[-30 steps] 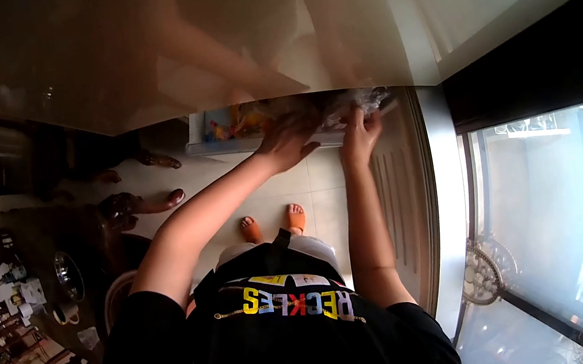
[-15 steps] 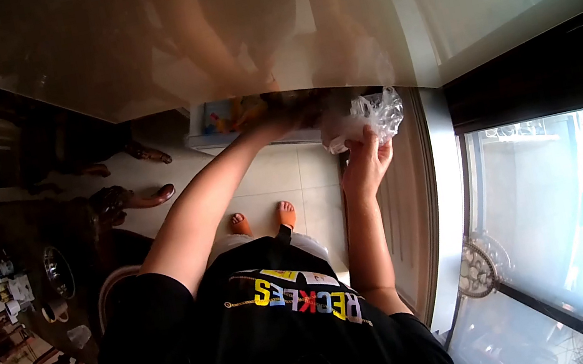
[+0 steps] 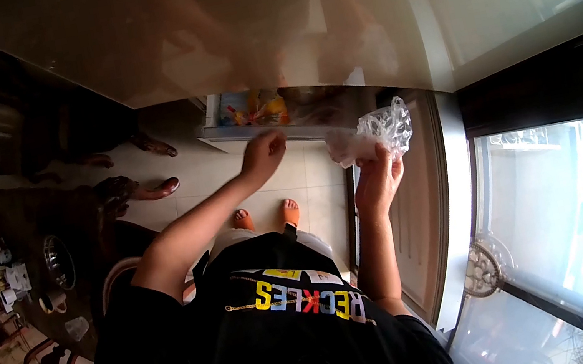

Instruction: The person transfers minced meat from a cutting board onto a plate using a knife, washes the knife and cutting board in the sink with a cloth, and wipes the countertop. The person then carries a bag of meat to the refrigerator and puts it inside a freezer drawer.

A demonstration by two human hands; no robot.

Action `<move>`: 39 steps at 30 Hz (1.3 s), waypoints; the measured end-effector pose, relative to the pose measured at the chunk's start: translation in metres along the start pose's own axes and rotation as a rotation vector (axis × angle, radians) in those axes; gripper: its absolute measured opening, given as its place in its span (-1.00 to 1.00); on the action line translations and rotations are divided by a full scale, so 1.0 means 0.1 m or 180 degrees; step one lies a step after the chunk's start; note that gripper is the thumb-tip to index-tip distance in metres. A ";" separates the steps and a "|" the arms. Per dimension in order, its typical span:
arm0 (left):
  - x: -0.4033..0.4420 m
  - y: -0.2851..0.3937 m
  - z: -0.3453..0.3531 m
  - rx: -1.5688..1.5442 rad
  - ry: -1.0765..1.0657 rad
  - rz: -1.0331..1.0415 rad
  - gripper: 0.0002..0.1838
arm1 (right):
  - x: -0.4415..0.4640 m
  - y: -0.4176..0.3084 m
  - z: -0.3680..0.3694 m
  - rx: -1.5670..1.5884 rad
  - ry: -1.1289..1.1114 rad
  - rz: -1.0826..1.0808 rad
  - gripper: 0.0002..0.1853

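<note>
My right hand [image 3: 378, 178] pinches a crumpled clear plastic bag [image 3: 385, 128], held up beside the right end of the open drawer. My left hand [image 3: 264, 159] is just outside the drawer front [image 3: 241, 138], apart from it, with its fingers curled in. Whether anything is inside those fingers is hidden. In the left part of the drawer lie orange, yellow and blue packages [image 3: 259, 106]. The drawer's right part is dark, and its far side is covered by the counter above.
A glossy countertop [image 3: 233, 28] overhangs the drawer. To the right are a cabinet door [image 3: 422, 213] and a bright glass panel [image 3: 544, 200]. Dark carved wooden furniture [image 3: 145, 192] and a table with a mug [image 3: 53, 303] stand left. My feet [image 3: 290, 212] are on the tiled floor.
My left hand has come out of the drawer, back toward my body, uncovering the coloured packages. My right hand still holds the plastic bag, shifted slightly right.
</note>
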State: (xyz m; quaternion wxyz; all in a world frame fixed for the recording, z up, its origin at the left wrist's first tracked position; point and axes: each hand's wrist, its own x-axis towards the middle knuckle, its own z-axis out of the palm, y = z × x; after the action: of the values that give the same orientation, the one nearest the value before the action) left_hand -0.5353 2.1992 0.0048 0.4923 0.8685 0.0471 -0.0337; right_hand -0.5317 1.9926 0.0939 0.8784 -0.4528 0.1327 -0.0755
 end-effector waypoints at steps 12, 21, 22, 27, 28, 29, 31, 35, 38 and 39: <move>0.31 -0.42 0.39 -0.5384 -0.0888 -0.1417 -0.84 | -0.10 -0.12 -0.09 -0.0128 -0.0073 0.0259 -0.81; 0.36 -0.35 0.51 -0.5425 -0.0634 -0.1674 -0.89 | -0.08 -0.04 -0.30 -0.0275 -0.0161 0.0458 -0.74; 0.35 -0.35 0.51 -0.5432 -0.0554 -0.1614 -0.88 | -0.07 0.03 -0.38 -0.0268 -0.0144 0.0457 -0.74; 0.36 -0.36 0.39 -0.5492 -0.0335 -0.2103 -0.76 | 0.08 0.57 -0.72 -0.0307 0.0001 0.1284 -0.75; 0.35 -0.40 0.37 -0.5321 -0.0127 -0.2321 -0.72 | 0.13 0.66 -0.70 -0.0263 0.0095 0.1454 -0.78; 0.35 -0.50 0.35 -0.5115 0.0347 -0.2353 -0.70 | 0.21 0.77 -0.78 -0.0247 0.0116 0.1436 -0.78; 0.37 -0.74 0.17 -0.5012 0.0798 -0.2331 -0.75 | 0.41 1.06 -0.97 -0.0060 -0.0387 0.1805 -0.81; 0.37 -0.81 0.08 -0.4995 0.0881 -0.2396 -0.80 | 0.73 1.44 -1.12 0.0344 -0.0561 0.2060 -0.81; 0.29 -0.82 0.16 -0.4997 0.0847 -0.2344 -0.78 | 0.65 1.02 -0.70 0.0351 -0.0204 0.2185 -0.86; 0.18 -0.64 0.17 -0.4944 0.0884 -0.2287 -0.76 | 0.62 0.92 -0.59 0.0373 -0.0146 0.2148 -0.82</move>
State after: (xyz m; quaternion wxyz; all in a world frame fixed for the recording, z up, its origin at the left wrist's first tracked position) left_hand -0.5252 2.2188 -0.0605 0.8954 0.2151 0.3880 -0.0391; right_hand -0.4897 1.9840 -0.0238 0.8812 -0.3337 0.2508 0.2220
